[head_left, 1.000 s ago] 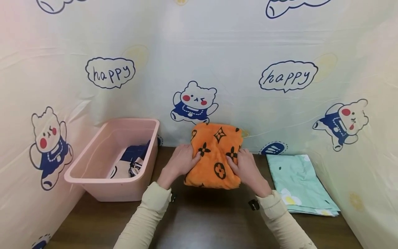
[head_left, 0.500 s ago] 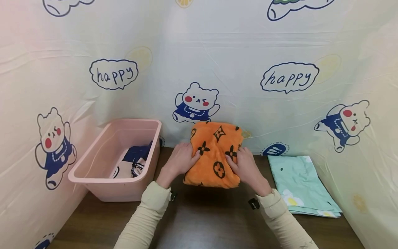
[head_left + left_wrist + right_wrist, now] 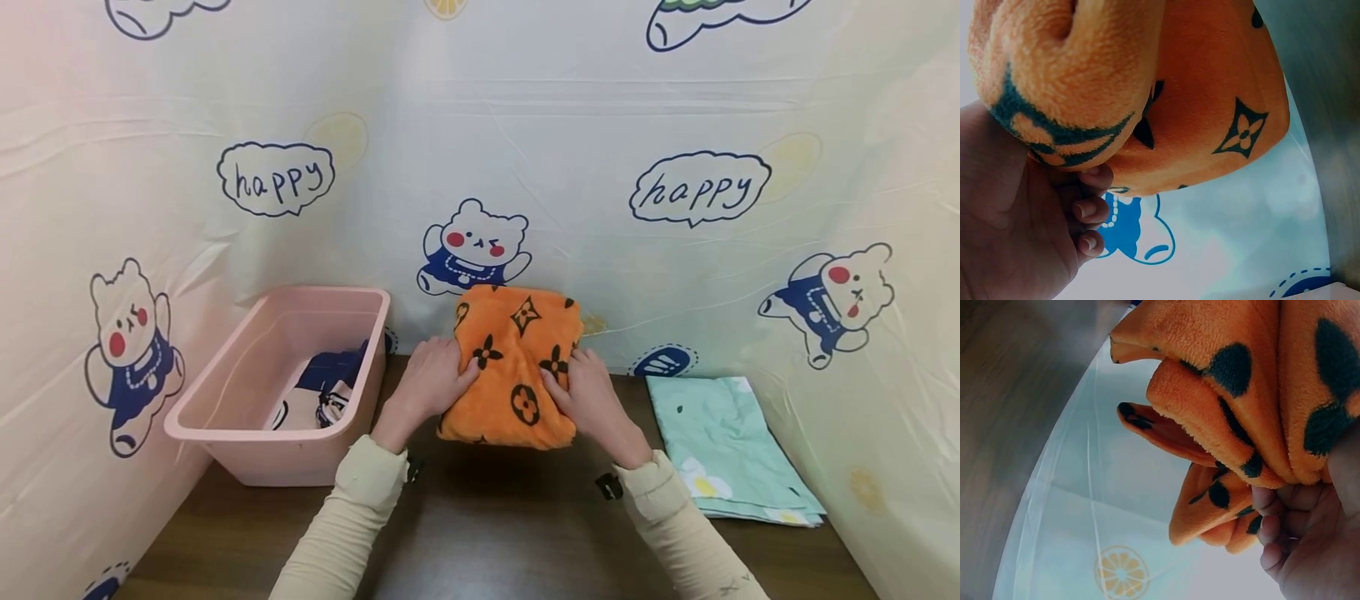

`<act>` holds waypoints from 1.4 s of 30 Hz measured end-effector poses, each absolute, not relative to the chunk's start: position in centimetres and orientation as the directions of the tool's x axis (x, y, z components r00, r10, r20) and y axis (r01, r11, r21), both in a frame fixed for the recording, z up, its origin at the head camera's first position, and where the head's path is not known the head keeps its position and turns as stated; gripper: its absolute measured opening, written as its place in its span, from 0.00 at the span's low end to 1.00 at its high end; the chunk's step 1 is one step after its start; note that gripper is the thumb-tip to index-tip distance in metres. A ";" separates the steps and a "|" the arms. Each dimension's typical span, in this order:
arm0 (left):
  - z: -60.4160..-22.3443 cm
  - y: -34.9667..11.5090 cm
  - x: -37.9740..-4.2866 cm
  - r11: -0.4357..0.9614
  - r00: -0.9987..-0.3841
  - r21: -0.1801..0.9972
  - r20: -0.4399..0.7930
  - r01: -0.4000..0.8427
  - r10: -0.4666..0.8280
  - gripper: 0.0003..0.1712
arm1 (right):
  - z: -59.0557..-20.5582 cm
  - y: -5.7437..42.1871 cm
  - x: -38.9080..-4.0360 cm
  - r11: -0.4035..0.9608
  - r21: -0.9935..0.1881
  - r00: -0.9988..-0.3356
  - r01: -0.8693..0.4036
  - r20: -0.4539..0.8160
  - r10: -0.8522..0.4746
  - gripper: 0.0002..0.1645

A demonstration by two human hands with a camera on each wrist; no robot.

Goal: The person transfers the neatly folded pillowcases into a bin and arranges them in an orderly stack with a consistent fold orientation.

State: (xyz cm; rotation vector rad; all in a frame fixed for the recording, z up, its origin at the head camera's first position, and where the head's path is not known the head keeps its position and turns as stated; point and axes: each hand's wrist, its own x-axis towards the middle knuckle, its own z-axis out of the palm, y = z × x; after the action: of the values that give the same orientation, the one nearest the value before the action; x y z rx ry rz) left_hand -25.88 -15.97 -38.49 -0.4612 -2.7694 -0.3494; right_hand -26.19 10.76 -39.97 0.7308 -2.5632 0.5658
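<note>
A folded orange plush towel (image 3: 517, 367) with dark flower prints is held above the table between both hands. The left hand (image 3: 431, 379) grips its left edge, thumb on the near face and fingers curled behind. On the opposite edge the right hand (image 3: 596, 396) grips the same way. In the left wrist view a thick rolled fold of the towel (image 3: 1079, 75) lies over the curled fingers (image 3: 1090, 209). Several loose layers of the towel (image 3: 1210, 425) spread apart in the right wrist view, pinched together at the fingers of the right hand (image 3: 1316, 537).
A pink plastic bin (image 3: 277, 458) stands on the left, with navy and cream folded cloth (image 3: 322, 387) inside. On the right lies a folded mint-green cloth (image 3: 727, 442) with daisies. A printed curtain (image 3: 555, 125) encloses the dark wooden table (image 3: 480, 533) at the back and sides.
The towel and both hands have risen slightly and shifted a little to the left. The grip looks the same. The head view has also shifted slightly.
</note>
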 end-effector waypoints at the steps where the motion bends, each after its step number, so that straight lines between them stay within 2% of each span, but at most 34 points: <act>1: -38.5 -16.0 -25.9 0.919 -0.900 0.186 0.339 0.348 0.273 0.22 | -39.9 10.7 -26.2 0.779 -0.264 -0.775 -0.568 0.490 -0.399 0.30; 16: -37.5 -16.7 -25.5 0.916 -0.904 0.213 0.345 0.339 0.254 0.21 | -39.2 9.8 -26.5 0.795 -0.271 -0.794 -0.543 0.474 -0.381 0.25; 42: -36.2 -18.2 -25.3 0.938 -0.916 0.186 0.334 0.294 0.221 0.23 | -38.3 8.3 -27.2 0.768 -0.257 -0.759 -0.586 0.505 -0.411 0.28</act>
State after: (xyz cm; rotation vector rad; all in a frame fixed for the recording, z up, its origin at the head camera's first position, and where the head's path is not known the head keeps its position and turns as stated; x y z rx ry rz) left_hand -25.31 -18.20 -36.15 -0.3794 -2.7834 -0.3342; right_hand -27.23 8.29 -38.33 0.7549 -2.5387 0.5669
